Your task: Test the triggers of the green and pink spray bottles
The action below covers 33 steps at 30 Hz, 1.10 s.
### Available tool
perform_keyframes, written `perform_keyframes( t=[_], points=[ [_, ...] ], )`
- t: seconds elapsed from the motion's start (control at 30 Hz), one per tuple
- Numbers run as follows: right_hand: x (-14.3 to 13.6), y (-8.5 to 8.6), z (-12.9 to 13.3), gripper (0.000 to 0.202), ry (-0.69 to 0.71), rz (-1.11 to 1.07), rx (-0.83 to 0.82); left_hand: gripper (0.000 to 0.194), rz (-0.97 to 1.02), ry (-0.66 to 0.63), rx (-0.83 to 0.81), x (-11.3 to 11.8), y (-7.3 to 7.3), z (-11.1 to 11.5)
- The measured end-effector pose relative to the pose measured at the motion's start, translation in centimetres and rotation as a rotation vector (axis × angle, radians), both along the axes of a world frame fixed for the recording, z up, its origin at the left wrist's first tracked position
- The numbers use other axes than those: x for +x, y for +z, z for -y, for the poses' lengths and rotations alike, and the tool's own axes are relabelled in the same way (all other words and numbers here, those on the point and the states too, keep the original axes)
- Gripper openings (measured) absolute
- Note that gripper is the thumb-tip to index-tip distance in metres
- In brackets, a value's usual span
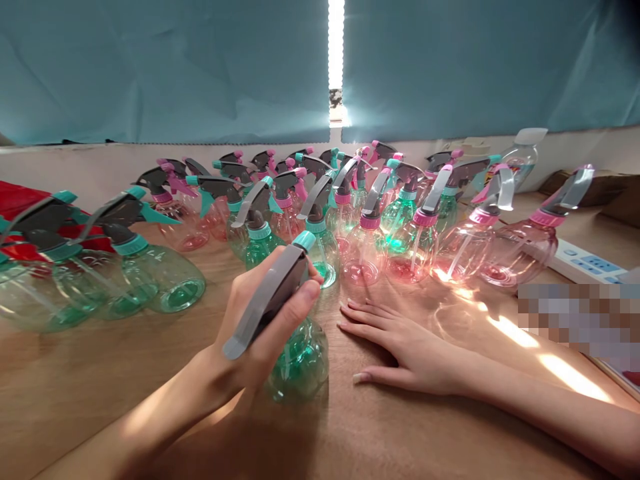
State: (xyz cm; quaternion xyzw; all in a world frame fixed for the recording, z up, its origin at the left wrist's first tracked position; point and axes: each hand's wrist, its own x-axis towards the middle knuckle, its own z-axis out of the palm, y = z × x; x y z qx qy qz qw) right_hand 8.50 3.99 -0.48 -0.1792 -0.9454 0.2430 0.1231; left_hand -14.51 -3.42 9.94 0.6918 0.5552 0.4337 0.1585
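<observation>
My left hand (270,307) is wrapped round the neck and trigger of a green spray bottle (303,363), whose grey head with a teal nozzle slants up to the right. The bottle's clear green body shows below my fingers, just over or on the wooden table (370,440). To its right, my right hand (395,343) lies flat on the table, fingers spread and holding nothing. Beyond my right fingertips stands a pink spray bottle (364,257), with a green spray bottle (325,250) to its left.
Several pink and green spray bottles fill the back of the table; more green ones (180,280) stand at the left beside red material (25,200). A white power strip (583,260) lies at the right. A teal curtain (165,73) hangs behind.
</observation>
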Motion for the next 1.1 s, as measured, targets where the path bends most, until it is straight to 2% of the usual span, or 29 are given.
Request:
perform_keyframes(
  t=[0.13,0.33,1.1],
  points=[
    [-0.01,0.06,0.00,0.074,0.003,0.006,0.013,0.025,0.097,0.007,-0.032,0.13,-0.37,-0.02],
    [-0.16,0.35,0.06,0.076,-0.003,0.063,0.019,0.022,0.102,0.006,-0.005,0.34,-0.89,-0.05],
    [-0.01,-0.04,-0.02,0.073,0.001,0.004,0.010,0.022,0.124,-0.022,-0.017,0.38,-0.76,-0.30]
  ],
)
